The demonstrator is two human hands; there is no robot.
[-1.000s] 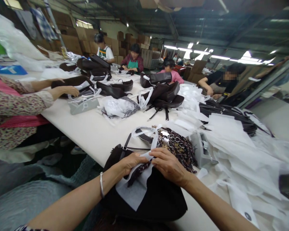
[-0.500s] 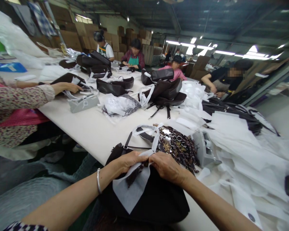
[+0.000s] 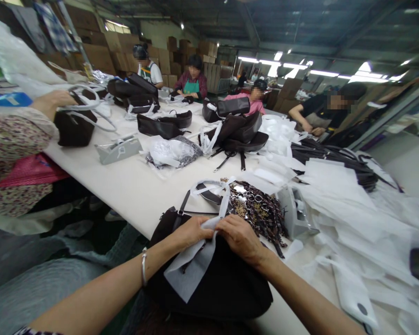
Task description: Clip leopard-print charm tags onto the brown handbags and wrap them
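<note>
left grip (image 3: 194,231), right grip (image 3: 240,236): on white sheet (image 3: 191,275) | black bag (image 3: 235,284): beneath

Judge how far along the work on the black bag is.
Looks done: white wrapping covers what looks like the black bag's handle. In hand: the left hand and right hand pinch a white sheet near its top. Seemingly left: securing the sheet, whose lower corner hangs loose; any fastening under the fingers is hidden.
</note>
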